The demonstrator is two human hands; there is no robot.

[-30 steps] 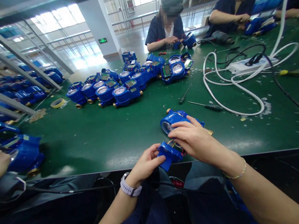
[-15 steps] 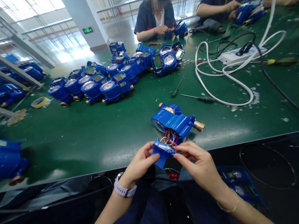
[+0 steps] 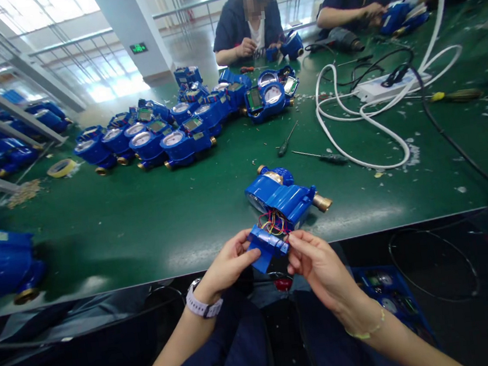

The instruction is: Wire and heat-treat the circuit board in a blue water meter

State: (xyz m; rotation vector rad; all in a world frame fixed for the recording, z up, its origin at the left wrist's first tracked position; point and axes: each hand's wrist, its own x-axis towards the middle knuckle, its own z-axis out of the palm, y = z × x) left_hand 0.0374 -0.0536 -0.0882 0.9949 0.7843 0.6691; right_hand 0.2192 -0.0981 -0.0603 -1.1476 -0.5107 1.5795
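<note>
Left hand: from where I stand, the left hand [image 3: 230,261] has thumb and fingers clamped on the left end of a blue cover [image 3: 262,250]; a pale wristwatch [image 3: 202,302] sits on that wrist.
Right hand: the right hand [image 3: 318,259] has thumb and forefinger close together at the cover's right end; I cannot tell whether they are clamped on its edge or on a wire. A thin bracelet [image 3: 367,332] circles the wrist.
Blue cover: held between the hands at the near edge of the green table [image 3: 142,218], just in front of the opened meter.
Opened meter: the opened meter [image 3: 278,192] lies tipped on the tabletop, a brass end pointing right; red and yellow wires [image 3: 271,222] run from its open side toward the cover.
Loose tools: beyond the meter lie two screwdrivers [image 3: 283,147], near the looped white cable [image 3: 369,163] of a power strip [image 3: 387,87].
Meter cluster: many blue meters [image 3: 185,147] crowd together farther left, beyond them a roll of tape [image 3: 61,168] near the table's left side.
Far side: a co-worker [image 3: 226,29] sits across, both hands raised beside another blue meter [image 3: 292,45].
</note>
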